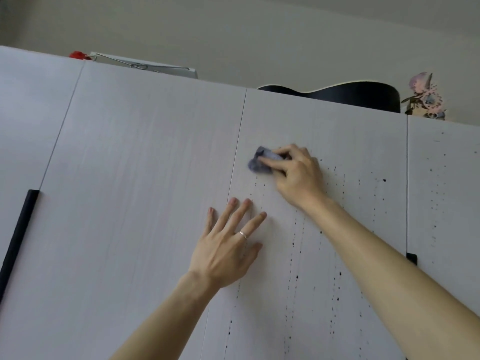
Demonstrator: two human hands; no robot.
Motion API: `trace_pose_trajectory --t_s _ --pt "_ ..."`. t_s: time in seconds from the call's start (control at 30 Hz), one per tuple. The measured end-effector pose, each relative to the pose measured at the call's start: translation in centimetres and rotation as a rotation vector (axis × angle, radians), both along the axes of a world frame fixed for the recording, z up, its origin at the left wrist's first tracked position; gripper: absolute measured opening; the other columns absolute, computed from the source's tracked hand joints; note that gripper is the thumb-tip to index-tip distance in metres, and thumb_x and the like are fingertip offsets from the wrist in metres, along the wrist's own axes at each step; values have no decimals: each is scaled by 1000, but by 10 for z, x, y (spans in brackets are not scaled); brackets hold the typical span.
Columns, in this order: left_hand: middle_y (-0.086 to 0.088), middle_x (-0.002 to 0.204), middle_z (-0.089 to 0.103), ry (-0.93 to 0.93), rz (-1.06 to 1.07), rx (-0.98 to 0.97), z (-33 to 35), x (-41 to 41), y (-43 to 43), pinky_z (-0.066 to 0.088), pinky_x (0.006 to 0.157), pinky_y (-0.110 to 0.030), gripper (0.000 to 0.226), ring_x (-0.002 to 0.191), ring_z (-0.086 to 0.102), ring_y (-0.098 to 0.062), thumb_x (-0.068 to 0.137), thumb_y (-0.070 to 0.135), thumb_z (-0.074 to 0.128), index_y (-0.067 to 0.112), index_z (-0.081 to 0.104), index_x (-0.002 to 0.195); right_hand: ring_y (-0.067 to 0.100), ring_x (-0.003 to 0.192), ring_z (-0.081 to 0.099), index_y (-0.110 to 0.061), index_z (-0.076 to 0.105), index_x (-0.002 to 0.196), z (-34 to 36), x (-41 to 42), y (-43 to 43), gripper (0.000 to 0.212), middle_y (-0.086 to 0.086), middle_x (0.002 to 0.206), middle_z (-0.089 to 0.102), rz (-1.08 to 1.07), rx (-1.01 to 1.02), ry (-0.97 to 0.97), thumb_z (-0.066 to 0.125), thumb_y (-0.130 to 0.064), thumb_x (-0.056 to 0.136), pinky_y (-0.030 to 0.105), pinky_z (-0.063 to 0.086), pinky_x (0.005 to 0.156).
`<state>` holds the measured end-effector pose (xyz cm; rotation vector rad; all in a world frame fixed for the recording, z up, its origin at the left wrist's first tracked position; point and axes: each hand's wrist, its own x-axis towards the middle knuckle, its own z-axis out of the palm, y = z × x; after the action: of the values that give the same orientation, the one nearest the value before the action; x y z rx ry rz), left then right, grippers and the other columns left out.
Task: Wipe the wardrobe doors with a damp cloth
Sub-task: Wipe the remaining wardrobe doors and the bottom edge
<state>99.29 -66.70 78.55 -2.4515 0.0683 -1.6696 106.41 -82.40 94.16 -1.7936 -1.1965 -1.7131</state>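
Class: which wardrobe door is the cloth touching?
The third door from the left, the most black-speckled; the right hand grips the cloth there.

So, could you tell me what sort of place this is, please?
Probably a bedroom at home: wardrobe doors, with a guitar and flowers stored on top.

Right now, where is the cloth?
In the head view, the cloth is under the right hand, on the spotted door, just right of the seam.
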Motion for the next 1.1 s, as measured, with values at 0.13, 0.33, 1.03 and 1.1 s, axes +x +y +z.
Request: trace_pose_trajectory --t_s 0.13,0.33,1.03,1.1 --pt "-1 166 22 -2 6 39 -9 -3 7 21 118 -58 59 154 14 -26 98 55 37 35 35 153 27 111 49 -37 68 124 26 5 -1 35 -3 122 57 -10 264 128 57 -19 97 44 47 94" --pt "-13 167 11 94 117 33 -14 2 -10 17 108 -76 67 153 6 -38 92 72 33 47 23 154 24 99 50 -34 73 118 -62 2 25 42 -3 114 63 79 130 -46 61 -14 83 38 48 79" --pt "-12 165 13 135 151 -12 -10 -5 -14 31 100 -77 74 152 15 -39 85 80 24 50 21 152 28 128 40 -35 61 133 12 28 -59 61 -6 151 46 -13 324 251 47 7 90 30 31 110" --pt "-12 165 9 142 142 -28 -9 -4 -14 30 101 -77 73 152 12 -39 85 80 24 51 18 152 29 135 34 -34 58 137 -1 28 -50 57 -5 156 40 -29 398 263 45 1 93 34 29 114"
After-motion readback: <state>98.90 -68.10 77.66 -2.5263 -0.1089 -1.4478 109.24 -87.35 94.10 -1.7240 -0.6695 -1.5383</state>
